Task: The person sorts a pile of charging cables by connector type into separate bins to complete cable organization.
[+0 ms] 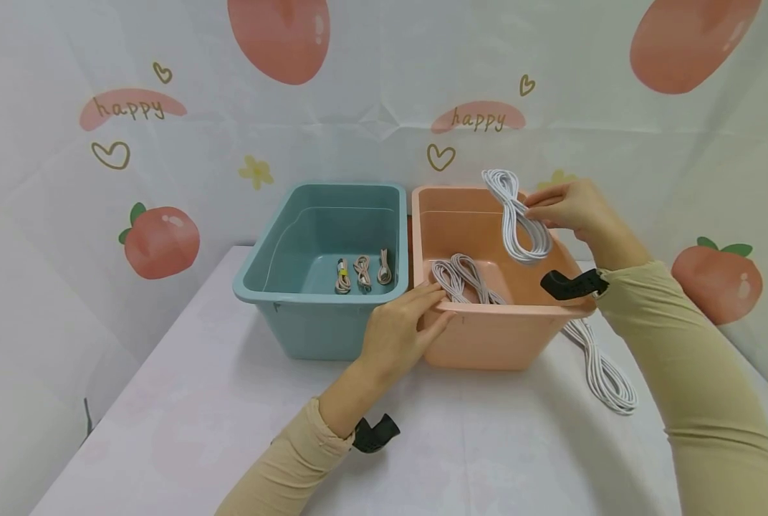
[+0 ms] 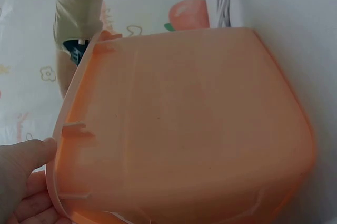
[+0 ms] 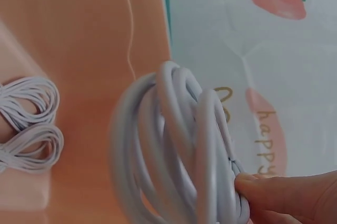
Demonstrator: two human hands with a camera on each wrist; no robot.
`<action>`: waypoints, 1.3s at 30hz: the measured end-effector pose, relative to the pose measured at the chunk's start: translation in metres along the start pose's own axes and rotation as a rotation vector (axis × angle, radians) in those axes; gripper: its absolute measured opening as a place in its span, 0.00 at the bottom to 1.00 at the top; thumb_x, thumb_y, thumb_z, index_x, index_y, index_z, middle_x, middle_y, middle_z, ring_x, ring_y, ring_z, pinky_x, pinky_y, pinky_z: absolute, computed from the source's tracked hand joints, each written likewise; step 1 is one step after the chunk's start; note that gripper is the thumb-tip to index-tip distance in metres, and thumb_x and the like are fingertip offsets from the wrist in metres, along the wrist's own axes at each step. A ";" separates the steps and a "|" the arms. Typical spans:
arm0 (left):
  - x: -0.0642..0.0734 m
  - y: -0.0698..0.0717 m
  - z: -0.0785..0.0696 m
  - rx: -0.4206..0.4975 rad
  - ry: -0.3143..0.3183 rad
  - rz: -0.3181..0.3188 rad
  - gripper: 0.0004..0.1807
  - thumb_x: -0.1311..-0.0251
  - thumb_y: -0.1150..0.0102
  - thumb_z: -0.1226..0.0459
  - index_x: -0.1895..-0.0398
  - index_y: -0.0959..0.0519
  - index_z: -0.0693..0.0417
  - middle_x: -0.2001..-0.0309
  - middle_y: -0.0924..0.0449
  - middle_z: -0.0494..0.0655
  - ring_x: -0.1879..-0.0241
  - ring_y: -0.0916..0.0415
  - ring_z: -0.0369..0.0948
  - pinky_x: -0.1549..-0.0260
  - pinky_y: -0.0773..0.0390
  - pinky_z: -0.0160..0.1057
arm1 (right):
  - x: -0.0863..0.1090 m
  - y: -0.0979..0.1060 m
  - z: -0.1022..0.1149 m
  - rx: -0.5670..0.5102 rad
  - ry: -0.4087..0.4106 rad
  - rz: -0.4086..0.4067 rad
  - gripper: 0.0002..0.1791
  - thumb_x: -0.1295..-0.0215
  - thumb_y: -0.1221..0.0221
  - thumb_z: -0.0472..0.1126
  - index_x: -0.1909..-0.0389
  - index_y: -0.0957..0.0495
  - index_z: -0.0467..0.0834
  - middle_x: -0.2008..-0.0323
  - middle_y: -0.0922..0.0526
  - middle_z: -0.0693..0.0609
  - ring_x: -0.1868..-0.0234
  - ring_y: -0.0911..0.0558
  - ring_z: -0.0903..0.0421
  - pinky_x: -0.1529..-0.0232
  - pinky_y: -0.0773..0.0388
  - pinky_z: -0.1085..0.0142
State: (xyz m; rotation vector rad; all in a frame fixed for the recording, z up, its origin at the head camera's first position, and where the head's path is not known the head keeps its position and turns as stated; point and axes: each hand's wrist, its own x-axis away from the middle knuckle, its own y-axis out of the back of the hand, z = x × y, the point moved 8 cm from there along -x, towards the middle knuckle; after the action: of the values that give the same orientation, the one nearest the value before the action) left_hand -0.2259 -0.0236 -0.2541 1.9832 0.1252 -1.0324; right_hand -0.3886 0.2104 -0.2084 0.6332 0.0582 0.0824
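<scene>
My right hand [image 1: 571,208] pinches a coiled white cable [image 1: 513,215] by its tied middle, raised over the orange bin [image 1: 474,337]. Up close in the right wrist view, the thick loops of this cable [image 3: 174,145] hang beside the thumb and fingertips. My left hand [image 1: 397,330] grips the front left rim of the orange bin; the left wrist view has its thumb [image 2: 34,153] on the outer side and the fingers over the rim. Inside that bin lie coiled cables [image 3: 31,108], partly cut off by the front wall in the head view.
A teal bin [image 1: 332,326] stands close on the left, with three small tied cables [image 1: 362,274] inside. Another white cable coil [image 1: 606,376] lies on the table right of the orange bin. A patterned cloth [image 1: 371,86] hangs behind both bins.
</scene>
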 end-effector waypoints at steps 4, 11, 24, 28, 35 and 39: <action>-0.001 0.001 -0.001 0.000 -0.002 0.005 0.17 0.45 0.37 0.56 0.55 0.17 0.53 0.53 0.16 0.45 0.50 0.19 0.39 0.54 0.19 0.36 | -0.005 -0.006 -0.001 0.034 0.008 -0.004 0.17 0.43 0.37 0.42 0.53 0.19 0.41 0.79 0.20 0.71 0.74 0.22 0.71 0.70 0.23 0.75; 0.000 -0.001 -0.001 0.003 -0.001 0.015 0.16 0.45 0.37 0.56 0.55 0.17 0.53 0.53 0.16 0.44 0.49 0.20 0.39 0.54 0.19 0.36 | -0.009 -0.017 -0.006 0.006 0.014 0.021 0.12 0.43 0.38 0.35 0.58 0.19 0.35 0.83 0.21 0.69 0.79 0.25 0.70 0.76 0.25 0.75; 0.000 0.001 -0.001 0.000 -0.006 -0.011 0.16 0.46 0.36 0.56 0.56 0.16 0.53 0.54 0.15 0.45 0.50 0.19 0.39 0.55 0.19 0.36 | -0.011 -0.021 -0.011 0.041 0.003 0.050 0.18 0.43 0.38 0.34 0.52 0.23 0.29 0.81 0.22 0.69 0.78 0.24 0.69 0.75 0.23 0.75; 0.000 0.001 -0.001 -0.001 -0.010 -0.012 0.16 0.46 0.36 0.56 0.56 0.16 0.54 0.54 0.15 0.45 0.50 0.19 0.39 0.55 0.19 0.36 | -0.012 -0.021 -0.013 0.003 -0.008 0.057 0.18 0.42 0.40 0.33 0.52 0.24 0.28 0.81 0.22 0.69 0.80 0.24 0.70 0.76 0.23 0.76; 0.000 0.001 -0.001 -0.003 -0.007 -0.010 0.16 0.46 0.36 0.56 0.56 0.16 0.53 0.54 0.15 0.45 0.50 0.19 0.39 0.55 0.19 0.36 | -0.009 -0.022 -0.014 -0.018 -0.032 0.100 0.26 0.37 0.44 0.37 0.42 0.33 0.26 0.78 0.22 0.69 0.75 0.21 0.73 0.68 0.20 0.77; 0.000 0.000 -0.001 -0.005 -0.002 -0.004 0.16 0.46 0.37 0.56 0.56 0.17 0.53 0.54 0.15 0.45 0.50 0.19 0.39 0.55 0.19 0.36 | -0.008 -0.020 -0.017 -0.058 -0.037 0.118 0.29 0.36 0.44 0.40 0.39 0.36 0.26 0.76 0.23 0.69 0.74 0.20 0.74 0.66 0.20 0.77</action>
State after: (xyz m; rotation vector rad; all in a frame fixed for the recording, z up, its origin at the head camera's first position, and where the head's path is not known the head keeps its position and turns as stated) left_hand -0.2255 -0.0232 -0.2538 1.9775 0.1304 -1.0358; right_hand -0.3970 0.2036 -0.2342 0.5798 -0.0179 0.1859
